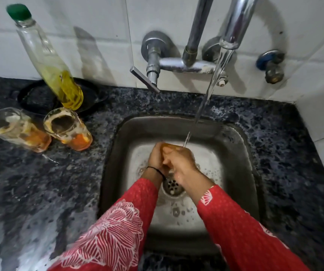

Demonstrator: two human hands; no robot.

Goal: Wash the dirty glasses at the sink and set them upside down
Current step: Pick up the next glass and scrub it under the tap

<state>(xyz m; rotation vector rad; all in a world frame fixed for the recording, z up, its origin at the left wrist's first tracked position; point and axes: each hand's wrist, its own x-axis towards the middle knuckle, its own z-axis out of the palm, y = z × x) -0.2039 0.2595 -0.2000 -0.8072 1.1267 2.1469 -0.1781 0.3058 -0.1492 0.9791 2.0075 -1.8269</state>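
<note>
both hands are down in the sink (116,153), closed round one orange-stained glass (170,147) just under the water stream (202,106). the left hand (155,158) cups it from the left, fingers curled against its wall. the right hand (179,163) wraps over from the right, fingers curled too, though blur hides exactly how they lie. most of the glass is hidden between the palms — only an amber edge shows at the far side.

the likeliest trouble is a slip: wet glass in wet hands could drop onto the steel basin and crack. water hitting the rim at an angle could also spray over the long red sleeves, which sit close to the basin. on the left, the left dirty glass (18,130) and the right dirty glass (67,128) stand upright with orange dregs, the right one near the sink's edge, so a careless reach could knock it in.

the counter (39,182) is dark speckled stone, wet, with pale patches at the near left. behind the glasses a tall bottle (49,61) of yellow liquid with a green cap stands in a black dish (34,96). the far wall is white tile, carrying the chrome tap (235,22), a lever handle (144,79) and a blue-capped valve (268,61) at the right.
</note>
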